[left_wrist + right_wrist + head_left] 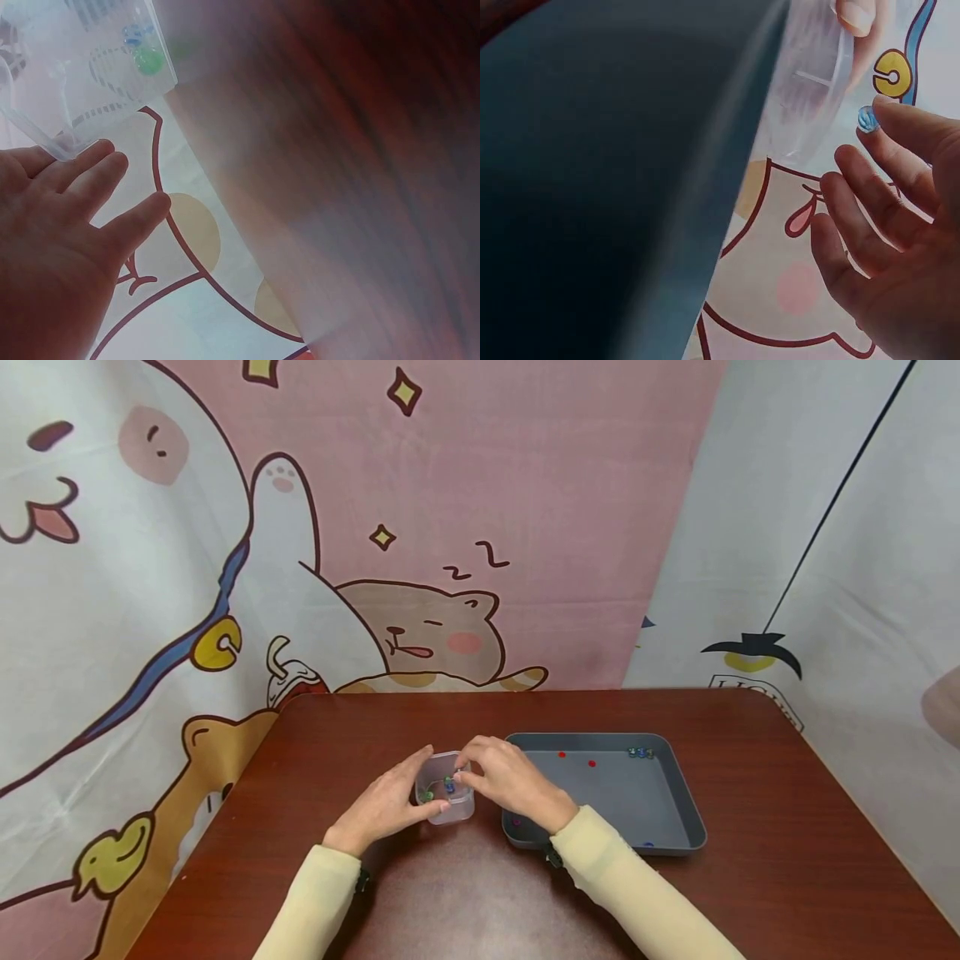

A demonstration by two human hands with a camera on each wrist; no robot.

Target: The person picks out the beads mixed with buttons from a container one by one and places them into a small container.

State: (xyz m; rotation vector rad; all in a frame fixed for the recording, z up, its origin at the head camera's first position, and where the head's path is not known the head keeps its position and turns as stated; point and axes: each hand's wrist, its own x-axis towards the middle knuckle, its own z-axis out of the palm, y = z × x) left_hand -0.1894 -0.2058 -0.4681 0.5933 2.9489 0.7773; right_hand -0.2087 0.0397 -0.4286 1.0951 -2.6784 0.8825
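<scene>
A small clear plastic container (445,811) stands on the table with a few green and blue marbles inside; a green marble (148,61) shows through its wall in the left wrist view. My left hand (383,803) holds the container from the left, thumb along its near side and fingers around its far left. My right hand (512,779) is over the container's right rim. Between its thumb and index finger it pinches a blue swirled glass marble (867,119), seen in the right wrist view; the other fingers are loosely spread.
Right of the container lies a grey tray (622,806). A short row of marbles (641,752) sits in its far right corner. Two red pieces (592,763) lie nearer its far left, and a blue piece (648,844) lies by the near edge. A patterned cloth (570,527) hangs behind the brown table (360,727).
</scene>
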